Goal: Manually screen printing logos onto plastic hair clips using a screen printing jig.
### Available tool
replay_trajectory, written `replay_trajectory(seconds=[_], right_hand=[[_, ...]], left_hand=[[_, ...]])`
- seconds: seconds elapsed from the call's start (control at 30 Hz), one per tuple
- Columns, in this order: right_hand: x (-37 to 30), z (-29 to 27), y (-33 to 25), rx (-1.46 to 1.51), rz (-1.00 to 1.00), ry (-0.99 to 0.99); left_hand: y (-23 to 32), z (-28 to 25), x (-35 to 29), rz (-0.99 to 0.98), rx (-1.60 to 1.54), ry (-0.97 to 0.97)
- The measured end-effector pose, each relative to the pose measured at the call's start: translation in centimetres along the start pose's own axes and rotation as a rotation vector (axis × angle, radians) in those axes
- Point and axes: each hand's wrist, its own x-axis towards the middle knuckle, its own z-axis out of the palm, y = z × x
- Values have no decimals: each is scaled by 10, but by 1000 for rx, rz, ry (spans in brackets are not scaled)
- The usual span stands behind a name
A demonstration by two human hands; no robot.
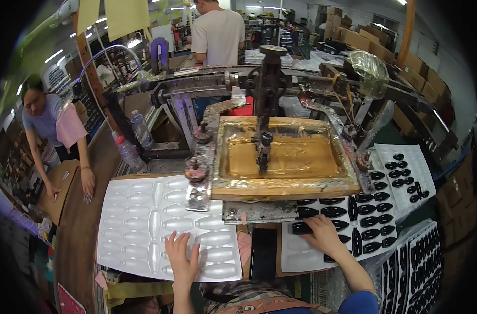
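Note:
My left hand [183,260] is over the near right part of a white molded plastic tray [156,267], its fingers apart and nothing in them. Rows of long oval hollows cover this tray, and no dark pieces show in them. My right hand [325,238] has its fingers closed at the end of a glossy black tapered piece [301,228], just above a second white tray [296,260]. Similar black pieces [372,233] lie in rows in that tray. Ahead of both hands is a screen-printing frame [285,190] with an amber mesh, clamped in a metal press.
A flat black rectangular object [263,254] lies between the trays. More filled trays [406,180] stand to the right. Plastic bottles [129,153] are at the left of the press. One co-worker [55,123] handles small items at left; another person [217,39] stands behind the press.

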Motion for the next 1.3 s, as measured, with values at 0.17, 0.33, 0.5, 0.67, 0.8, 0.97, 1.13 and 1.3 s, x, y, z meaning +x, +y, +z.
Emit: replay_trajectory(seconds=[0.17, 0.33, 0.5, 0.67, 0.8, 0.97, 1.13, 1.3], right_hand=[[8, -1, -2, -90, 56, -137], [6, -21, -4, 81, 138, -139], [4, -61, -12, 419, 345, 1], [9, -85, -18, 572, 133, 69], [12, -91, -13, 524, 124, 185], [53, -84, -25, 535, 242, 47], [110, -64, -62, 614, 110, 15], [134, -47, -87, 458, -8, -169]], left_hand=[[33, -20, 51, 224, -49, 130], [45, -23, 99, 280, -206, 206], [45, 12, 138, 114, -435, -96], [35, 52, 170, 474, -365, 26], [35, 48, 194, 366, -631, -11], [28, 35, 216, 234, -935, -83], [21, 32, 234, 100, -1234, -181], [-65, 58, 218, -182, -950, 102]])
